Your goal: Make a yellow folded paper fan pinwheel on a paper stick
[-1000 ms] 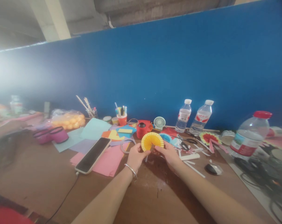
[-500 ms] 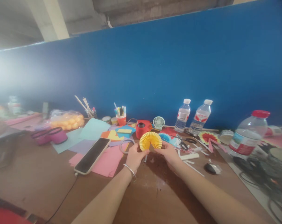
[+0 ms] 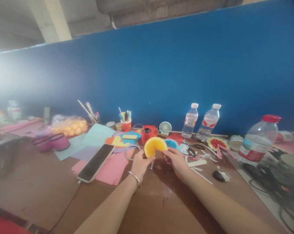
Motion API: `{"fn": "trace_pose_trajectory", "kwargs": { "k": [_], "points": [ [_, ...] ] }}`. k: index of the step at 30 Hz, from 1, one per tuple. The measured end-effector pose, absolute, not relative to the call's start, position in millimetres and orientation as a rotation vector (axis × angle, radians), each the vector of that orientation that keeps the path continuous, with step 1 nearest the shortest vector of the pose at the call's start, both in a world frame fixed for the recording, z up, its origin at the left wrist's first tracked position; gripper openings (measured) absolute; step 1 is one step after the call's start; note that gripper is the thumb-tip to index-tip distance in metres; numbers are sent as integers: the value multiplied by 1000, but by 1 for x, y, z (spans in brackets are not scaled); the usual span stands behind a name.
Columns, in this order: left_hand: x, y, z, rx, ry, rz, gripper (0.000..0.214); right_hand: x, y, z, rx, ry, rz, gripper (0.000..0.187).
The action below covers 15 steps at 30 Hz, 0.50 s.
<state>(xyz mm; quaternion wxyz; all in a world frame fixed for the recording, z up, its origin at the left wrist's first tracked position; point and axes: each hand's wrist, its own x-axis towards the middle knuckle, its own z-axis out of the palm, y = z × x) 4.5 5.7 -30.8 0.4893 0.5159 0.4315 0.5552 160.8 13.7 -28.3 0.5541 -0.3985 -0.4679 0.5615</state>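
A yellow pleated paper fan [image 3: 154, 145], spread in a half circle, is pinched at its lower corners by closed fingertips: the left hand [image 3: 140, 164] holds one end, the right hand [image 3: 176, 160] the other, just above the brown table [image 3: 52, 191]. Pulling the ends too far apart would likely tear the thin folds or let a corner slip free. Nearby lie one phone [image 3: 96, 157] on pink paper, one pair of scissors [image 3: 191, 150], and three water bottles, the largest [image 3: 259, 139] at right
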Motion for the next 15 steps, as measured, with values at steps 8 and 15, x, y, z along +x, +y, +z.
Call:
{"fn": "trace_pose_trajectory", "kwargs": {
  "k": [8, 15],
  "points": [
    [6, 5, -33, 1272, 1055, 1334, 38, 156, 6, -24, -926, -1237, 1351, 27],
    [10, 3, -32, 1326, 1132, 1269, 41, 156, 7, -27, -1019, -1315, 1285, 25]
  ]
}}
